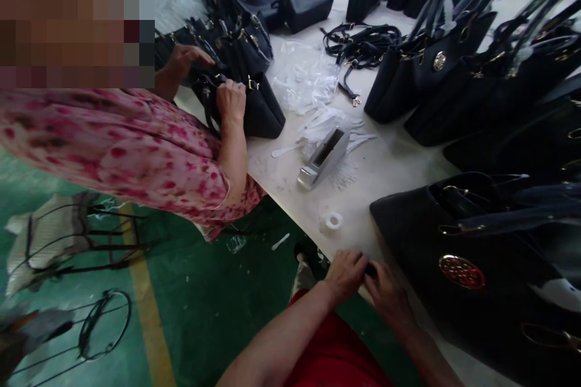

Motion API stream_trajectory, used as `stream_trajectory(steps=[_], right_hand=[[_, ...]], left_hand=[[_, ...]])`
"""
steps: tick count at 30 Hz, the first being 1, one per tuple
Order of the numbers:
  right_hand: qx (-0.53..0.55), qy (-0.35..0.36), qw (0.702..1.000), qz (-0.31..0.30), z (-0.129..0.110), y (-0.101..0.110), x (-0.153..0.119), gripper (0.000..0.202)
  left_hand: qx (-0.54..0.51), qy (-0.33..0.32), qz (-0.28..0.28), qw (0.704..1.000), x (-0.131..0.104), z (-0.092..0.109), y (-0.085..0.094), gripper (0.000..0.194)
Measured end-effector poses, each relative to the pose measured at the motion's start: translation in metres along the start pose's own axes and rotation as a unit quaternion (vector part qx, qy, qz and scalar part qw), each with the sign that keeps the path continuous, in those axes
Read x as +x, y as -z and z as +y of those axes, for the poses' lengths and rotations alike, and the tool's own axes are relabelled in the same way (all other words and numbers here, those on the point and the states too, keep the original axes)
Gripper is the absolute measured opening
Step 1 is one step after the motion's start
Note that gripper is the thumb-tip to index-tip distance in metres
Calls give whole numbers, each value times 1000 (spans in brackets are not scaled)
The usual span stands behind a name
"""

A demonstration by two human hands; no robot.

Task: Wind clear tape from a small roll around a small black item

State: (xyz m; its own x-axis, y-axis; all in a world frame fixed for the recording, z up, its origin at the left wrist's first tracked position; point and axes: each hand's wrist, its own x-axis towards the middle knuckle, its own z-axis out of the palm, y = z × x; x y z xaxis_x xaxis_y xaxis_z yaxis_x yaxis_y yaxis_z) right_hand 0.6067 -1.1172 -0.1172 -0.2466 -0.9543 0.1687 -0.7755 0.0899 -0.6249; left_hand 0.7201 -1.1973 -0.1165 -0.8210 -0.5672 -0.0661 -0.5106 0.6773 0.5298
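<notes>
My left hand (347,275) and my right hand (389,293) meet at the near edge of the table, their fingers closed. A small black piece (371,269) shows between them, pinched by the right fingers; its kind is too small to tell. What the left fingers grip is hidden beneath them. Just beyond my hands lies a roll of white tape (333,221). Close on the right stands a large black handbag (422,242) with a round metal emblem (462,272) and wrapped handles.
A co-worker in a pink patterned garment (149,145) handles a black handbag (263,112) at left. A grey box-like holder (323,158), white strips (327,124), clear plastic (308,75) and black straps (363,42) lie mid-table. More black handbags (426,72) line the right. A stool (86,236) stands behind.
</notes>
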Motion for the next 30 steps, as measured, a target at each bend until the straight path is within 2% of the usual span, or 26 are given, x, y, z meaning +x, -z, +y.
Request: stream_trajectory(steps=[3,5,6,7,9,11,12,13,14,15,16,17,18,20,25,27,30], right_hand=[[43,-59,997,2,-10,8,0,35],[136,-151,979,7,-25,19,1,36],[212,-210,954,7,-35,25,2,36],[303,-267,915,6,-46,32,4,36],[494,-355,794,4,-67,46,7,36],[629,-397,669,1,-85,60,11,36],[668,-407,622,-3,-92,67,13,36],[693,-414,590,-9,-97,72,14,36],[709,-417,568,-19,-102,76,14,36],[721,-414,555,-29,-105,79,14,35],[731,-408,545,-43,-108,80,14,35],[741,-399,537,-57,-111,81,13,35],[747,-391,533,-69,-113,81,12,34],[749,-367,545,-81,-118,79,10,34],[714,-322,616,-79,-121,77,7,33],[699,-328,631,-76,-119,78,5,33],[682,-342,643,-71,-115,79,-1,31]], left_hand=[[-3,2,-4,1000,3,-5,3,17],[-2,46,4,999,-16,-15,11,20],[1,83,12,996,-35,-23,18,24],[6,127,20,992,-60,-33,25,25],[25,235,34,971,-125,-57,40,25],[59,361,48,930,-198,-82,54,35],[83,428,59,898,-232,-93,60,46],[108,506,67,853,-262,-102,65,56],[116,611,62,781,-285,-110,69,62],[100,657,66,745,-301,-115,71,64],[74,673,69,733,-309,-118,71,64],[47,668,73,739,-308,-119,70,62],[23,639,79,765,-301,-117,67,60],[-2,562,92,822,-269,-111,61,53],[-30,376,137,916,-152,-79,55,45],[-33,314,152,937,-108,-65,60,48],[-24,258,158,953,-51,-49,72,59]])
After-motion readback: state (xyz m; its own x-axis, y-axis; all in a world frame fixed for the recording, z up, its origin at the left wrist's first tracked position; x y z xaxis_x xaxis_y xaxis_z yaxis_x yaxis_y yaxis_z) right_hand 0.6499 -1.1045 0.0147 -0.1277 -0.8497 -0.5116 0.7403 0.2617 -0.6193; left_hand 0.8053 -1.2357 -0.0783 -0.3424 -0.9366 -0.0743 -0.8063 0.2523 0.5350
